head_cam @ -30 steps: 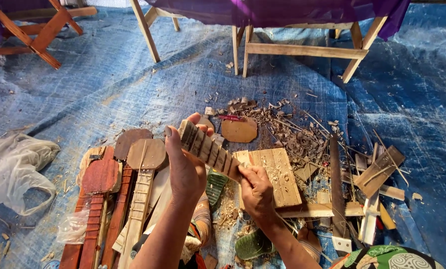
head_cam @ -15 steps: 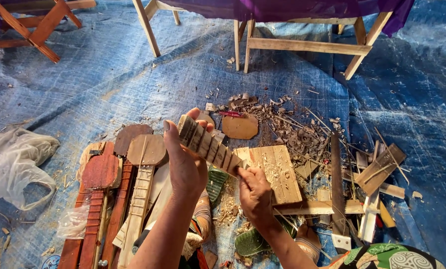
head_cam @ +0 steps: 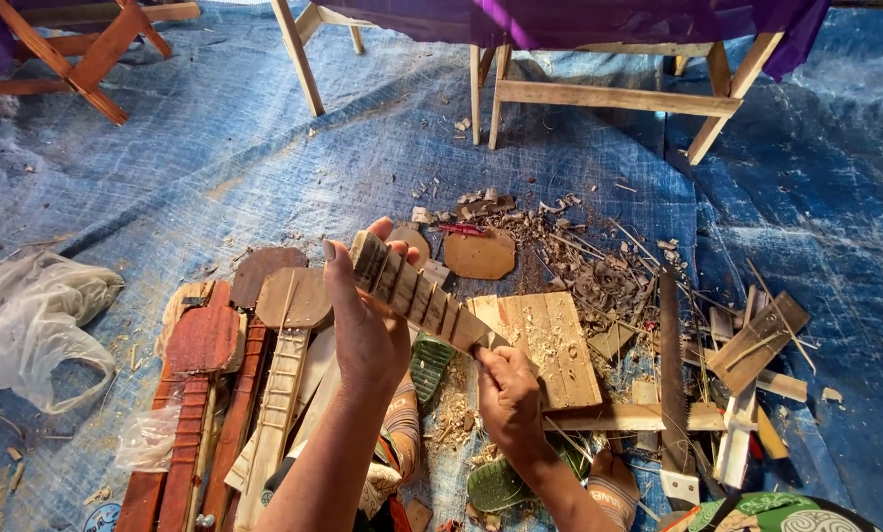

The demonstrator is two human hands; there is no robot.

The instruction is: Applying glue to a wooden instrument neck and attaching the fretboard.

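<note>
My left hand (head_cam: 368,315) grips the upper end of a small fretted wooden neck piece (head_cam: 417,293), holding it tilted above the ground. My right hand (head_cam: 509,394) is closed around the piece's lower end; a thin tool may be in it, but I cannot make it out. Under the hands lies a flat square wooden board (head_cam: 550,345) dusted with shavings. To the left lie several small wooden guitar-shaped instruments (head_cam: 205,374), some reddish, some pale.
A blue tarp (head_cam: 166,177) covers the ground. Wood chips and shavings (head_cam: 579,256) are piled behind the board. A handsaw (head_cam: 673,384) and wood offcuts (head_cam: 757,345) lie right. A crumpled plastic bag (head_cam: 28,315) sits left. Wooden trestle legs (head_cam: 599,99) stand at the back.
Both hands and the fretted piece have barely shifted; the view has dropped slightly, so the scene sits a little higher in the frame.
</note>
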